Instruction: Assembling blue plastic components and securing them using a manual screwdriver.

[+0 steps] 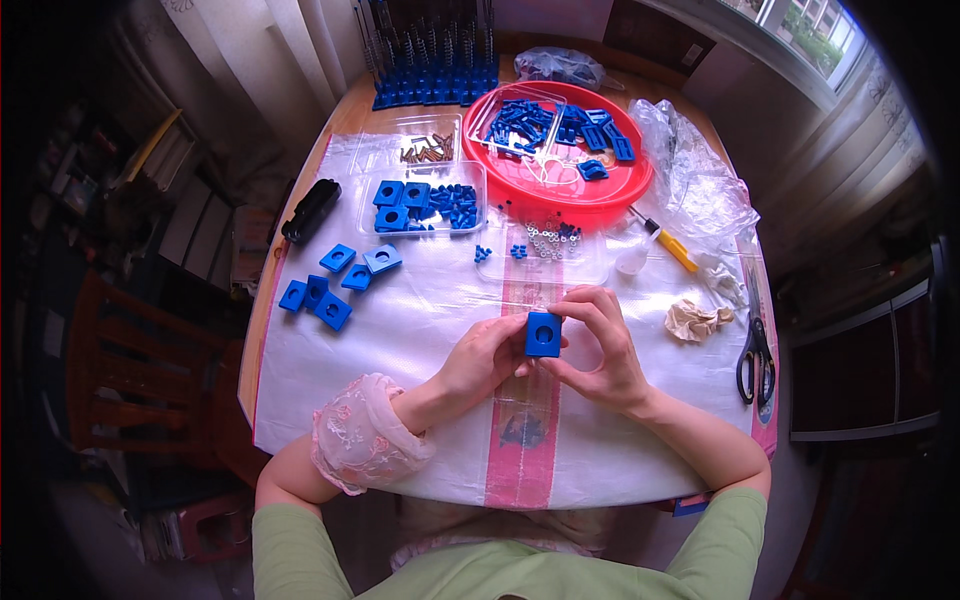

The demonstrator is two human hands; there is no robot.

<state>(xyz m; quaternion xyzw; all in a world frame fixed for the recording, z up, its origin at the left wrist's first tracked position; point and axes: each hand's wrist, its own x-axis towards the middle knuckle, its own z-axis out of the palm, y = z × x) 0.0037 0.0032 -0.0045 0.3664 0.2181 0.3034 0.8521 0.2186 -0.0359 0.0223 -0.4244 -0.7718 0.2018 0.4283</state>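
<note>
A small blue plastic block with a round hole (543, 334) is held up over the middle of the table. My left hand (482, 360) grips its left side and my right hand (600, 345) wraps its right side and top. Both hands hover above the white plastic sheet with a pink stripe (520, 470). Several more blue blocks with holes (335, 280) lie loose at the left of the sheet.
A red round tray (630, 185) of blue parts stands at the back. Clear boxes hold blue blocks (425, 205), screws (428, 150) and small washers (548, 242). Black scissors (757, 362), crumpled paper (695, 320), a yellow-handled tool (668, 245) and plastic bags (700, 170) lie right. A black object (310, 210) sits left.
</note>
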